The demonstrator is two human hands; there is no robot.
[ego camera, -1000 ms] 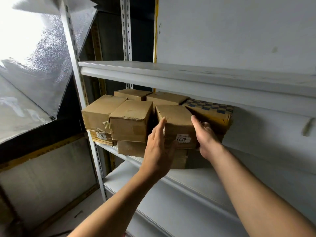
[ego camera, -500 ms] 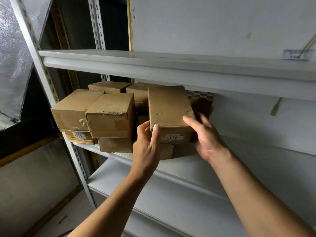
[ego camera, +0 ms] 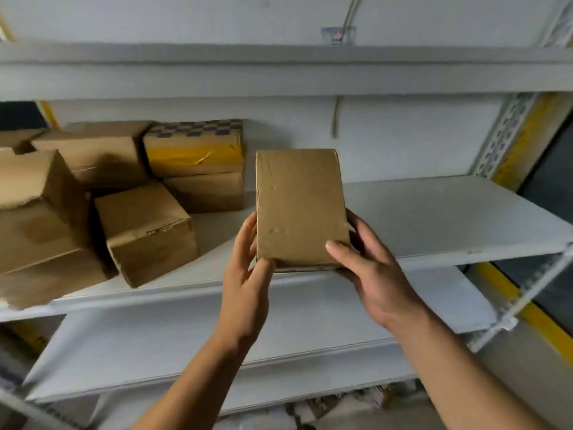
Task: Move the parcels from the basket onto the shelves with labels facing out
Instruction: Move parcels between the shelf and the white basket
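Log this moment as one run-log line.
left hand grips plain brown cardboard parcel | right hand grips it too | over bare white metal shelf | label unseen

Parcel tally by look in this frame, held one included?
Plain brown parcels on the middle shelf, counting those cut off at the left edge: 7
Checker-top parcel with yellow tape: 1
Plain brown parcel held by left hand and right hand: 1
Total: 9

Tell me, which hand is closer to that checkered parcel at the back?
Left. The left hand grips the held box on the side facing the checkered parcel; the right hand grips the box's far side, farther away.
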